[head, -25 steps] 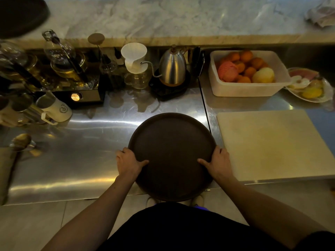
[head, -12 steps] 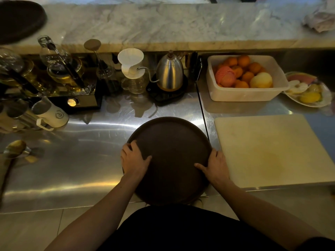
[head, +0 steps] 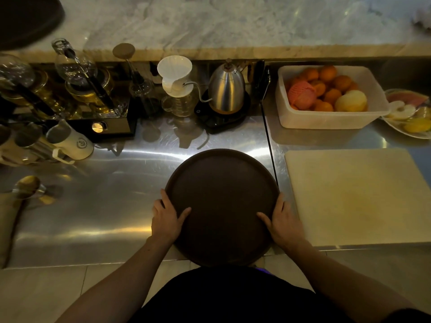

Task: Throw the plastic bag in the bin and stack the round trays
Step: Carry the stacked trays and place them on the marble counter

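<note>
A dark brown round tray (head: 221, 197) lies over the front edge of the steel counter (head: 98, 183), its near part hanging past the edge. My left hand (head: 166, 216) grips its left rim, thumb on top. My right hand (head: 282, 220) grips the right rim the same way. A second dark round tray (head: 25, 17) sits on the marble ledge at the far left corner, partly cut off by the frame. No plastic bag or bin can be made out; a crumpled pale thing at the ledge's far right edge is too blurred to name.
A pale cutting board (head: 359, 197) lies right of the tray. Behind it stand a white tub of oranges (head: 328, 96) and a fruit plate (head: 410, 113). A steel kettle (head: 226, 89), white dripper (head: 176, 78), glass brewers (head: 74, 73) and pitchers (head: 67, 143) crowd the back and left.
The view has shifted slightly and the tray has slid a little farther onto the counter. Both hands keep their hold on the rim, the left one lower on the edge than before.
</note>
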